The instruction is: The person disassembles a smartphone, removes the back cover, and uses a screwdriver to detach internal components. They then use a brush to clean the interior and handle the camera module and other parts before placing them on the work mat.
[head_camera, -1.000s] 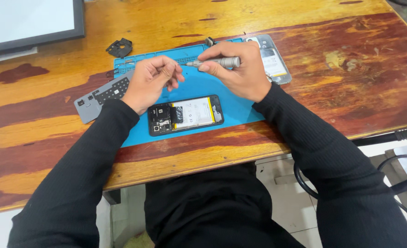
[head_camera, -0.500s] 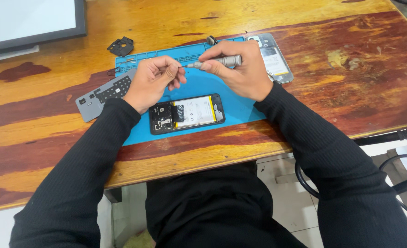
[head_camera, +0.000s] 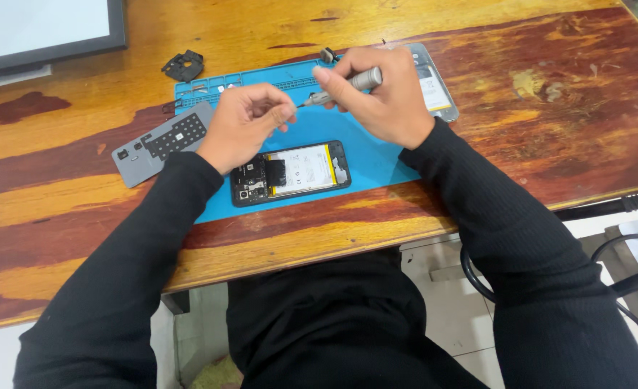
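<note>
Wood tabletop, worn and streaked red and yellow, fills my view. At far left sits the corner of a dark-framed flat screen. Right of it lie a small black plastic cover piece and a grey rectangular back panel with rows of holes, its right end resting on the edge of the blue silicone repair mat.

My left hand hovers over the mat with fingers curled in, thumb and forefinger pressed together at the tip of the tool; I cannot tell whether a tiny screw or bit sits between them. Near of it, on the mat, lies the opened black smartphone with its white and yellow battery and circuit board exposed.

My right hand is closed around a slim silver precision screwdriver, held roughly level and pointing left toward the left fingertips. Just behind it lies a clear-edged phone rear cover.

I judge the risk to be a small part slipping from that pinch and falling among the mat's trays or onto the bare board.
</note>
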